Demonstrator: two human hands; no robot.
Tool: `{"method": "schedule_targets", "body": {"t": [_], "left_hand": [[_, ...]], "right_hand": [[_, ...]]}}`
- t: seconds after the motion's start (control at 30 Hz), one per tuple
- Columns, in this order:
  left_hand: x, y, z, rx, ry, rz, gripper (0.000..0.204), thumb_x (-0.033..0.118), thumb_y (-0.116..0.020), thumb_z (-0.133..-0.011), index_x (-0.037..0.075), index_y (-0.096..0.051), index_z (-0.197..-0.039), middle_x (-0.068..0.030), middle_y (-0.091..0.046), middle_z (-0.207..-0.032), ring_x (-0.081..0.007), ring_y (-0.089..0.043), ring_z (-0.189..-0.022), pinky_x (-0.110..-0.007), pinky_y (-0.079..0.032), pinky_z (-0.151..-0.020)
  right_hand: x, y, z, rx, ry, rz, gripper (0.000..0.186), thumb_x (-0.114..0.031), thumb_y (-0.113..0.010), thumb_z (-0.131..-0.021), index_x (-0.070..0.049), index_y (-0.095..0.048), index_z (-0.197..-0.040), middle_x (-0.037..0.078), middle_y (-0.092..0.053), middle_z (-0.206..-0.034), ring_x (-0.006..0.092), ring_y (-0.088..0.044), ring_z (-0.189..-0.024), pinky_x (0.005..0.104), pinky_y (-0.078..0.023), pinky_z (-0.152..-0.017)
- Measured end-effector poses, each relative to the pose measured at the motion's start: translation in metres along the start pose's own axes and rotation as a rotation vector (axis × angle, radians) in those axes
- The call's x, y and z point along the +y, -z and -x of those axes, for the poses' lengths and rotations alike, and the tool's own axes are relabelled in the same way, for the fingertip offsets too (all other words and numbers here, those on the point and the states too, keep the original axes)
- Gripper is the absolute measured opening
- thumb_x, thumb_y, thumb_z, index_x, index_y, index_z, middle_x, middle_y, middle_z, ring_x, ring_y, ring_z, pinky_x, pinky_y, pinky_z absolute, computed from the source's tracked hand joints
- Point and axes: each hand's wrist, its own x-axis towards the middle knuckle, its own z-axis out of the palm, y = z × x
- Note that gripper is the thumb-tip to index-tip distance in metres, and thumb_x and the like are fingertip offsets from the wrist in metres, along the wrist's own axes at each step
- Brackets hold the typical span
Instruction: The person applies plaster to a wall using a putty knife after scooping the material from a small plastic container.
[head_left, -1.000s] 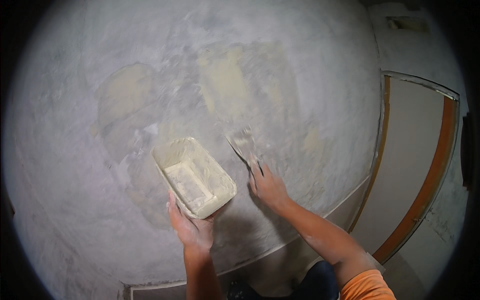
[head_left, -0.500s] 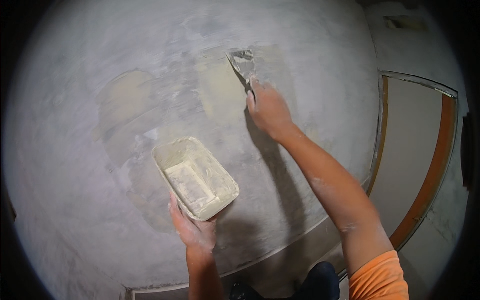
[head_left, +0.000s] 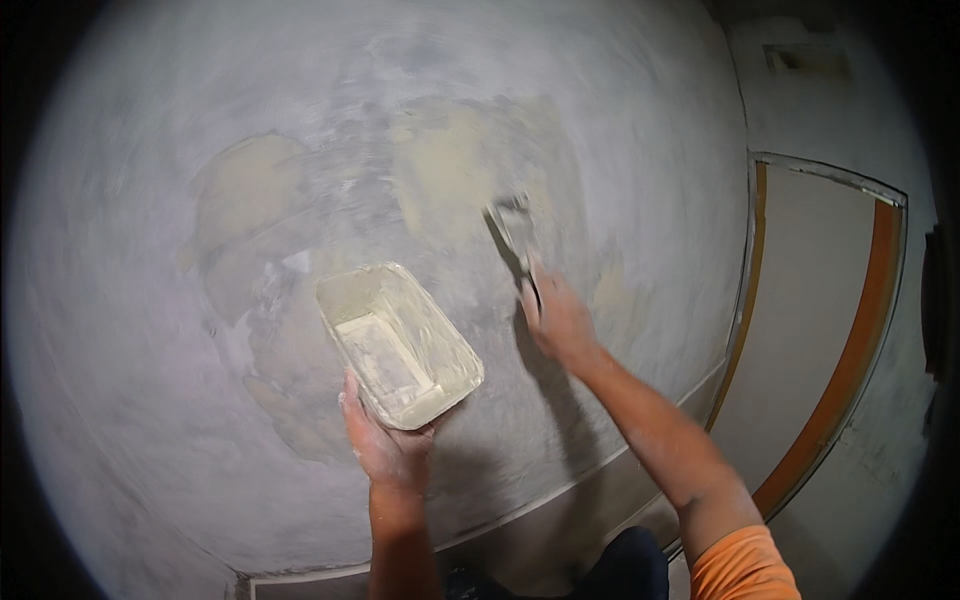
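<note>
My left hand (head_left: 392, 440) grips a rectangular plastic tub (head_left: 445, 345) from below, its open side tilted toward me. Pale cream filler coats its walls, rim and base. In my right hand (head_left: 558, 318) is a putty knife (head_left: 515, 222), fingers wrapped round its handle, the broad blade pointing up. The blade lies at or very near the grey wall (head_left: 660, 200); contact cannot be made out. Just left of and above it is a cream filler patch (head_left: 440, 165). Another rounded patch (head_left: 250, 190) lies farther left.
At the right stands a doorway or panel (head_left: 800, 300) with orange-brown edge strips and a metal-coloured frame. A small recess (head_left: 805, 60) sits in the wall at upper right. Low down, a pale skirting edge (head_left: 540, 510) runs along the wall's foot, with my dark-clad legs (head_left: 630, 570) below.
My right hand has drawn the putty knife down and slightly right, off the upper part of the filler patch. The tub in my left hand has shifted up and right a little.
</note>
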Motion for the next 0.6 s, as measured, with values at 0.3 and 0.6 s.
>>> {"method": "schedule_targets", "body": {"t": [0.3, 0.6], "left_hand": [[0.001, 0.003, -0.002, -0.050, -0.023, 0.081, 0.063, 0.051, -0.035, -0.107, 0.010, -0.037, -0.154, -0.0148, -0.047, -0.151, -0.0389, -0.055, -0.129, -0.062, -0.056, -0.093], [-0.009, -0.010, 0.007, 0.009, -0.092, 0.036, 0.061, 0.052, -0.038, -0.107, 0.013, -0.040, -0.153, -0.0087, -0.051, -0.147, -0.0306, -0.059, -0.126, -0.052, -0.058, -0.090]], "right_hand": [[-0.076, 0.019, -0.104, -0.015, 0.089, 0.042, 0.047, -0.022, -0.056, -0.098, 0.001, -0.048, -0.138, 0.027, -0.061, -0.109, 0.0445, -0.068, -0.087, 0.0527, -0.055, -0.078], [0.005, -0.027, 0.089, -0.125, -0.042, -0.001, 0.044, -0.020, -0.057, -0.098, -0.002, -0.052, -0.138, 0.022, -0.060, -0.106, 0.0409, -0.066, -0.078, 0.0506, -0.056, -0.066]]}}
